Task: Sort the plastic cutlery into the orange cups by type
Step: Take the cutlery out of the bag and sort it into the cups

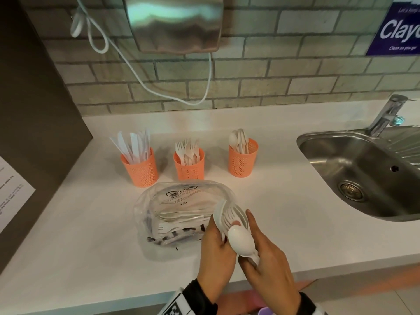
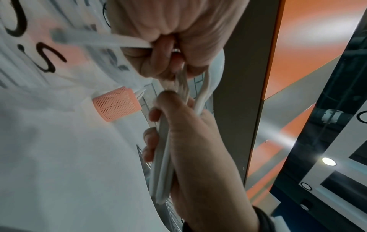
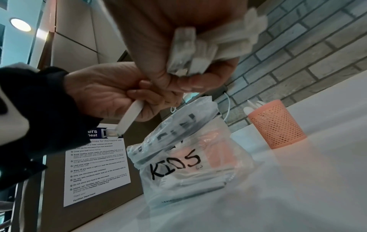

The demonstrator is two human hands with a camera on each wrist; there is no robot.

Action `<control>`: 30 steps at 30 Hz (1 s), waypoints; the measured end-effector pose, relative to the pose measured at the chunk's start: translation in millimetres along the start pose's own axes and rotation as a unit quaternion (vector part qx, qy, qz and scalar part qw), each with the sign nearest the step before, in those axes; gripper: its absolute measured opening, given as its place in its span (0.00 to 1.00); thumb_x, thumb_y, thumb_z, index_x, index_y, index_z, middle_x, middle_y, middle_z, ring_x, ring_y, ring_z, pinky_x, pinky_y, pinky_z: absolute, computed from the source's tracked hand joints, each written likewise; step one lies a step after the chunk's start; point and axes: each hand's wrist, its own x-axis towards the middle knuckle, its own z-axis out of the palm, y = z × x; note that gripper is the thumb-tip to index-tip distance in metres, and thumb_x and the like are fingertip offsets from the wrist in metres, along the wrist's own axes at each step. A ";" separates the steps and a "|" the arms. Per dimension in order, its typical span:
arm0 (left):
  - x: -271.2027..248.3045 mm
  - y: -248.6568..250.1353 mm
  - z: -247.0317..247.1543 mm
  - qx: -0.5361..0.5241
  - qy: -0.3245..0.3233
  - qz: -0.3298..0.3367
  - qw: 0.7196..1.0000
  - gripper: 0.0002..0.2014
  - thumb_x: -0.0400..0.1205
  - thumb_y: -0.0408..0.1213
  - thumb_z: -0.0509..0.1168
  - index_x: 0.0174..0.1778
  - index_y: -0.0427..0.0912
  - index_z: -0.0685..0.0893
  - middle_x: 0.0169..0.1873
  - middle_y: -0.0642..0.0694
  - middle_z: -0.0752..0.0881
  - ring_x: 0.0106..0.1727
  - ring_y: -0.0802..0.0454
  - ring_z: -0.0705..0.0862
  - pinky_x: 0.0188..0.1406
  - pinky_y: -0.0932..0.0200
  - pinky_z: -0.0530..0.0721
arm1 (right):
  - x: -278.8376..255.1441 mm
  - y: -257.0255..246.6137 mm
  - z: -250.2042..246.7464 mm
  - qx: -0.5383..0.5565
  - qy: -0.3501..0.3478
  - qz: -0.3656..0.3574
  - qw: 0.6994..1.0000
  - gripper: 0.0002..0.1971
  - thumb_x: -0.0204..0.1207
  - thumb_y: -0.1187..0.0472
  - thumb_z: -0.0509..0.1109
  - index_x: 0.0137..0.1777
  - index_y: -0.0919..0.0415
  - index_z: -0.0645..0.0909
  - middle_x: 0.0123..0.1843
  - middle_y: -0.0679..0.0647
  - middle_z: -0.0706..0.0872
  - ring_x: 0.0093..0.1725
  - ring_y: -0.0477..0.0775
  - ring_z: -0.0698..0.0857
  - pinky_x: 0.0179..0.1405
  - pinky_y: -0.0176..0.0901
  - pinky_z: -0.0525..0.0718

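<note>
We see both hands together above the front edge of the white desk (image 1: 68, 235), just right of a clear plastic bag (image 1: 179, 212) that lies on it with more white cutlery inside; the right wrist view shows "KIDS" handwritten on the bag in black.

The left hand (image 1: 216, 248) has its fingers curled around a bundle of white plastic cutlery (image 1: 229, 215), fork tines fanning up out of the fist. In the left wrist view the handles of this bundle run down through the palm, with the thumb pressed along them.

The right hand (image 1: 270, 267) pinches a white plastic spoon (image 1: 239, 238) at its neck, the bowl facing us and lying against the bundle; its index finger (image 1: 253, 223) stretches straight up beside the tines. In the right wrist view the spoon's handle pokes out below the curled fingers.

Three orange perforated cups stand in a row behind the bag, well apart from the hands. The left cup (image 1: 141, 169) holds knives (image 1: 134, 144), the middle cup (image 1: 189, 165) holds forks (image 1: 187, 148), and the right cup (image 1: 243, 159) holds spoons (image 1: 238, 138), all upright with their working ends up.

To the right a steel sink (image 1: 354, 169) is set into the desk with a chrome tap (image 1: 386, 114) behind it. On the brick wall hangs a steel dispenser (image 1: 175, 21), with a white cable (image 1: 141, 71) looping beneath it, and a purple sign (image 1: 395, 30) is mounted at the upper right. A printed notice (image 1: 11, 192) is stuck on the brown panel at the left.
</note>
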 end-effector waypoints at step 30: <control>32.8 48.5 5.6 -0.144 0.006 -0.077 0.987 0.15 0.85 0.40 0.55 0.33 0.43 0.74 0.22 0.51 0.80 0.27 0.57 0.76 0.35 0.61 0.75 | 11.2 -8.5 -20.4 0.211 -0.055 0.061 0.974 0.16 0.77 0.70 0.64 0.53 0.45 0.75 0.29 0.32 0.82 0.26 0.37 0.75 0.28 0.25 0.69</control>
